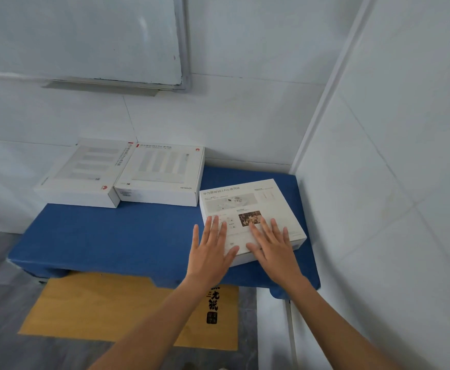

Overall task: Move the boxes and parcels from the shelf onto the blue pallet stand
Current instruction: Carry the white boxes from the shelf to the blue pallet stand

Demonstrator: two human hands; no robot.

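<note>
A white-walled corner holds a low blue pallet stand [117, 236] on a grey floor, with a whiteboard [79, 38] on the wall above. Nearest the camera, both forearms enter from the bottom edge, their elbows cut off by the frame. Beneath the stand's front lies a yellow-brown board [106, 308] with black characters, partly hidden by the left forearm and by the stand itself.

The left hand [210, 252] and right hand [274, 247] lie palm-down, side by side, on the near end of a flat white box [247, 206] at the stand's right side, close to the right wall. The fingers of both hands are straight and spread, not curled round any edge. The left hand overlaps the box's left edge. This box shows printed text, small diagrams and a dark photo; the fine print is too small to read, and the hands cover its lower part.

Farther back, two more flat white boxes sit side by side, touching: a left box [79, 174] and a middle box [162, 174], each with a small red logo.
</note>
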